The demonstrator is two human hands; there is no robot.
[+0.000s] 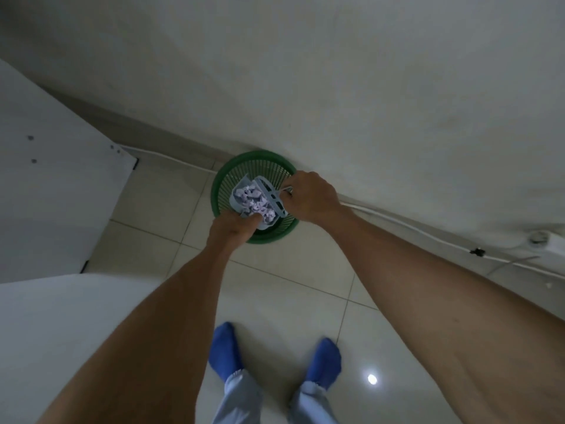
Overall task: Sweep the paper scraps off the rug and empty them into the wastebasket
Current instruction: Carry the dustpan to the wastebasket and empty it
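A green slatted wastebasket (223,182) stands on the tiled floor against the wall. Over its mouth I hold a small grey dustpan (237,194) heaped with pale purple paper scraps (255,201). My left hand (230,229) grips the dustpan at its near edge. My right hand (310,197) is closed on a grey hand brush (272,195) that lies across the far side of the dustpan, touching the scraps. The rug is out of view.
A white cabinet side (55,185) stands at the left and a white surface (76,332) juts in at lower left. A white cable (428,231) runs along the wall base to a socket strip (541,240). My feet in blue socks (226,350) stand on the tiles.
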